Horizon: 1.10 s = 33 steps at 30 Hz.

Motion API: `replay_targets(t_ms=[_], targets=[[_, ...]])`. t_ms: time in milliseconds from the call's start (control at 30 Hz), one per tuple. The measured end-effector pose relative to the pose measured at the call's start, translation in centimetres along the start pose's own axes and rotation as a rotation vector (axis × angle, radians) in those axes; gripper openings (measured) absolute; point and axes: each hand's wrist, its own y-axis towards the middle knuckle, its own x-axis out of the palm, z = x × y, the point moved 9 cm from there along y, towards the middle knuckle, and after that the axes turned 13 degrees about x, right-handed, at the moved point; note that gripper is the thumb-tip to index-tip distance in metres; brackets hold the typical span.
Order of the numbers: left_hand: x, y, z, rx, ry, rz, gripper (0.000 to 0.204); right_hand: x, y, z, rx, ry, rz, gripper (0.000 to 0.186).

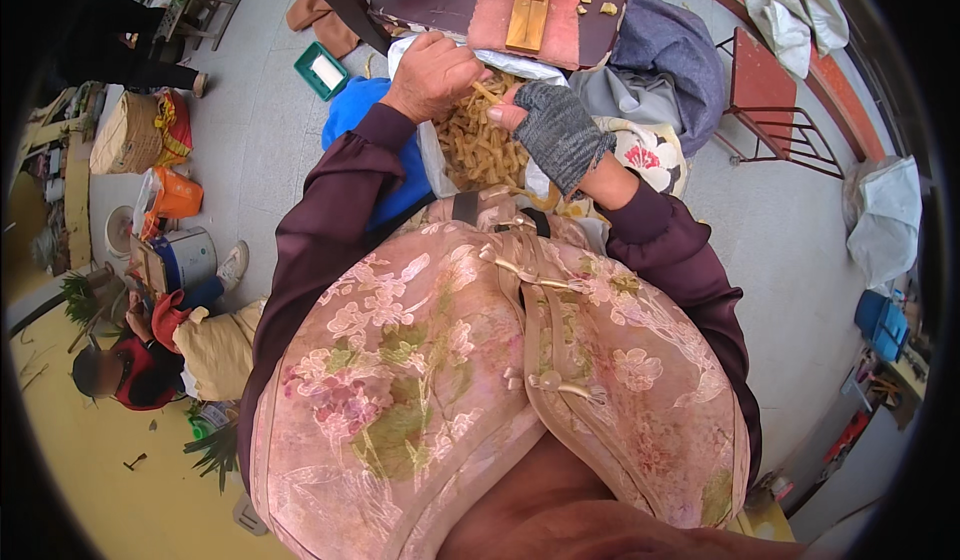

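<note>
Your bare left hand (432, 72) was curled over the rim of a white plastic bag (520, 63), fingers closed loosely around a few tan strips, while your right hand (555, 130), in a grey knitted fingerless glove, pinched one pale strip (487, 93) between thumb and forefinger just above the heap. That heap of tan, ribbon-like strips (480, 150) filled the open bag, which sat right in front of your pink floral vest, between your two dark purple sleeves. Beyond the bag stood a dark wooden bench top (430, 0) with a pink pad (565, 15) and an upright block of pale wood (528, 5) on it, small tan offcuts scattered beside them. A blue cloth bundle (365, 110) lay against the bag on your left, and a small green rectangular tray holding a white roll (323, 70) rested on the grey concrete floor (270, 150) near it. Farther left sat a woven tan basket (125, 135), an orange plastic bag (175, 195) and a white round appliance (190, 255). Another person in a red top (150, 365) crouched low at the left edge. On your right stood a red metal-framed stool (765, 95), with grey cloth (665, 55) heaped beside it.
</note>
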Motion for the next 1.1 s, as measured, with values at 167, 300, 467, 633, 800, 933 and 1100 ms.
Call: replay_targets(t_ms=[167, 300, 467, 633, 800, 933, 1100], targets=[[2.7, 0.2, -3.5, -0.373, -0.021, -0.046, 0.013, -2.5, 2.6, 2.0, 0.047, -0.137, 0.180, 0.027], [7.6, -1.6, -5.5, -0.941, -1.019, 0.217, 0.017, -5.0, 5.1, 5.7, -0.026, -0.507, 0.279, 0.025], [6.0, 0.0, -6.7, -0.702, -0.529, 0.173, 0.021, -5.9, 6.2, 7.4, -0.111, -0.665, 0.410, 0.026], [7.0, 0.2, -8.6, -0.810, -0.576, 0.176, 0.021, -7.0, 7.7, 7.8, 0.077, -0.450, 0.439, 0.031], [9.5, -0.6, -9.9, -1.047, -1.069, 0.358, 0.020, -8.0, 8.8, 8.5, 0.095, -0.330, 0.508, 0.037], [9.2, -0.2, -11.4, -0.952, -0.675, 0.189, 0.023, -7.8, 9.7, 9.0, 0.182, -0.414, 0.499, 0.040], [9.9, 0.5, -9.7, -0.991, -0.268, -0.217, 0.031, -4.7, 11.5, 14.8, 0.447, -0.498, 0.270, 0.045]])
